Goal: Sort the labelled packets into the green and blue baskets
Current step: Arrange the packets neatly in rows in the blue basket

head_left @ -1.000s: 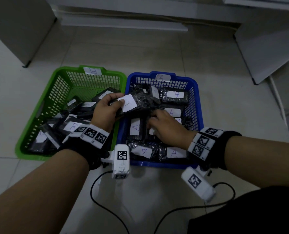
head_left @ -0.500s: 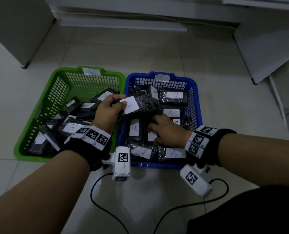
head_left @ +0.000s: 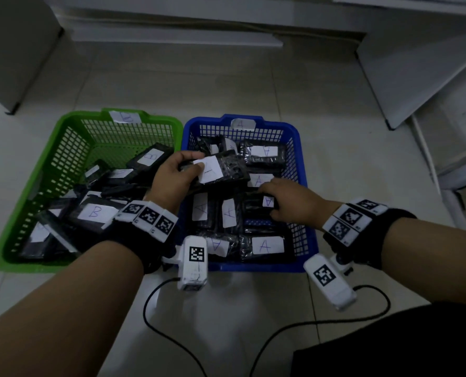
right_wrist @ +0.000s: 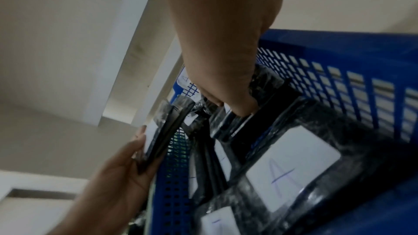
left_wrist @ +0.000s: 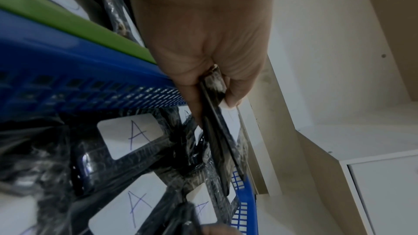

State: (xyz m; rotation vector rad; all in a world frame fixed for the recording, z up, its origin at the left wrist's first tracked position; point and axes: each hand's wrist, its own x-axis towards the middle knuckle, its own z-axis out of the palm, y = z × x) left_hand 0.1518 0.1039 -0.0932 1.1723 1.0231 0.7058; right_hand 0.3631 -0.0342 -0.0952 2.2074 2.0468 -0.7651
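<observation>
A green basket [head_left: 71,118] tagged B stands on the left and a blue basket [head_left: 299,148] tagged A on the right, each holding several black packets with white labels. My left hand [head_left: 172,178] grips one black packet [head_left: 226,170] by its end, thumb on the white label, over the left side of the blue basket; the left wrist view shows this held packet [left_wrist: 217,131] edge-on. My right hand [head_left: 289,202] is down inside the blue basket, its fingers and thumb curled round a packet [head_left: 256,208] with a small A label. In the right wrist view its fingertips [right_wrist: 228,103] dig in among the packets.
The baskets touch side by side on a pale tiled floor. White cabinets and a board stand behind and to the right. Two black cables trail on the floor in front of the baskets, near my dark-clothed knee [head_left: 389,344].
My right hand has shifted a little to the right within the blue basket and closed on a packet. The left hand still holds its packet in about the same place.
</observation>
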